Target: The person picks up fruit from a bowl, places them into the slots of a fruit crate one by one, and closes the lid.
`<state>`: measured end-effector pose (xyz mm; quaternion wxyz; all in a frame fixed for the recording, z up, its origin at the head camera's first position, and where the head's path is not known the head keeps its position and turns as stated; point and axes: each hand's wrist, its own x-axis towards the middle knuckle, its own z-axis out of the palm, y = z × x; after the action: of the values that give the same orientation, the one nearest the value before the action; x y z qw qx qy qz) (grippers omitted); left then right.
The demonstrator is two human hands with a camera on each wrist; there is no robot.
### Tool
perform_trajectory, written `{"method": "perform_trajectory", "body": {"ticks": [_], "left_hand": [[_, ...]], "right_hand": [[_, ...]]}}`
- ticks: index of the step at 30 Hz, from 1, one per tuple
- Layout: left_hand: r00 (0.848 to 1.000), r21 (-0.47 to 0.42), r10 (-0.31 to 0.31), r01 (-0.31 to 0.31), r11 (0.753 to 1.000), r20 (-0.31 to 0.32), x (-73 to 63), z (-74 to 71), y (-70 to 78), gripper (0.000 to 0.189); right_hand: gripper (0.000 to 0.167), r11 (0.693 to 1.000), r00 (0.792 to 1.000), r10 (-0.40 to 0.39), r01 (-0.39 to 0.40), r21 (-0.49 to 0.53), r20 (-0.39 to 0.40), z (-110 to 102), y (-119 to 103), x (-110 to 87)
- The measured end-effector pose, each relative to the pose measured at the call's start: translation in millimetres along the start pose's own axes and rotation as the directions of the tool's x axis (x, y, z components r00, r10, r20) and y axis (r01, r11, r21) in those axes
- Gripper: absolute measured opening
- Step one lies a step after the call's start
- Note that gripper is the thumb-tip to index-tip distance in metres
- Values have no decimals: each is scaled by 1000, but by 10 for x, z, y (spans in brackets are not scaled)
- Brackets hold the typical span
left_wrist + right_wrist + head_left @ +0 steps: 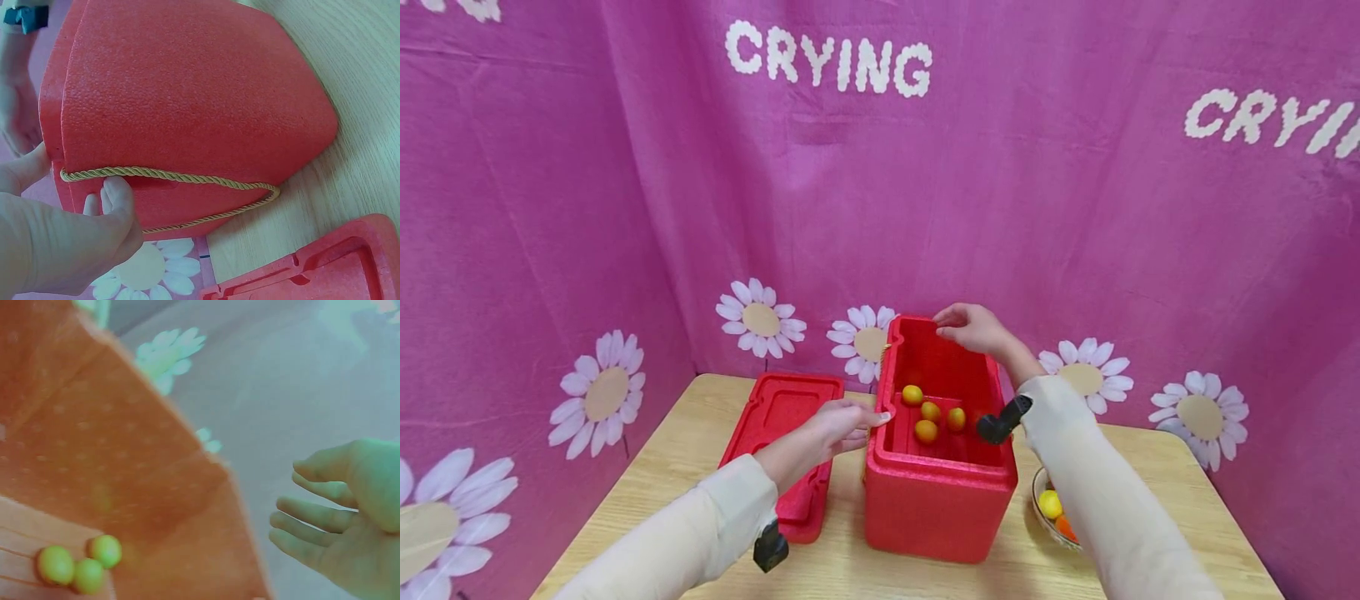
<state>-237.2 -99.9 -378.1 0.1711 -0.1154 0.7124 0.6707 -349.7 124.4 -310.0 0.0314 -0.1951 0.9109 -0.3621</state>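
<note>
A red foam box stands lidless on the table, with several small orange fruits on its floor. My left hand holds the box's left wall, thumb over the rim and fingers against the outside. In the left wrist view those fingertips lie by a twisted gold rope strung along that side. Over the far right corner of the box hovers my right hand. Its fingers are loosely bent and apart in the right wrist view, with nothing between them.
Left of the box lies its red lid on the wooden table. To the right, partly behind the right sleeve, is a bowl with a yellow fruit and an orange one. A pink curtain hangs close behind the table.
</note>
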Motion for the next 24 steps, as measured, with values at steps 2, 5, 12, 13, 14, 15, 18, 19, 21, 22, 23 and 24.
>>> {"method": "perform_trajectory", "body": {"ticks": [2, 5, 12, 13, 14, 15, 18, 19, 21, 22, 23, 24], "left_hand": [[1000, 2, -3, 3, 1000, -2, 3, 5, -13, 42], [1000, 7, -7, 7, 1000, -8, 2, 7, -10, 41], [1000, 1, -13, 13, 1000, 3, -1, 5, 6, 43], [1000, 6, -19, 19, 1000, 6, -1, 4, 10, 44], [1000, 13, -26, 26, 1000, 3, -5, 2, 15, 44], [999, 23, -32, 32, 999, 3, -8, 0, 21, 45], [999, 31, -43, 43, 999, -6, -9, -8, 38, 47], [999, 34, -42, 42, 999, -5, -6, -9, 38, 48], [999, 39, -41, 41, 998, -7, -2, -6, 37, 48], [999, 36, -42, 43, 998, -7, 2, -1, 32, 48], [999, 34, -42, 42, 999, -6, 6, 2, 25, 48], [999, 32, -39, 40, 999, -2, 8, 6, 19, 48]], "right_hand": [[32, 999, 1000, 8, -8, 34, 16, -121, -24, -104], [32, 998, 1000, -21, 20, 59, 16, -271, -30, -293], [29, 991, 990, -133, 133, 13, -46, -429, 129, -821], [29, 991, 989, -133, 134, 3, -59, -437, 181, -894], [28, 991, 989, -131, 131, -5, -71, -444, 237, -963], [27, 992, 988, -128, 128, -8, -87, -450, 295, -1029], [25, 990, 978, -144, 144, -7, -149, -450, 482, -1177], [24, 989, 975, -149, 151, -1, -167, -445, 547, -1219], [23, 988, 969, -146, 151, 11, -199, -433, 672, -1307], [22, 988, 967, -144, 152, 20, -211, -423, 732, -1349], [22, 988, 965, -141, 150, 25, -219, -415, 792, -1390], [22, 989, 965, -136, 144, 23, -226, -405, 845, -1432]]}}
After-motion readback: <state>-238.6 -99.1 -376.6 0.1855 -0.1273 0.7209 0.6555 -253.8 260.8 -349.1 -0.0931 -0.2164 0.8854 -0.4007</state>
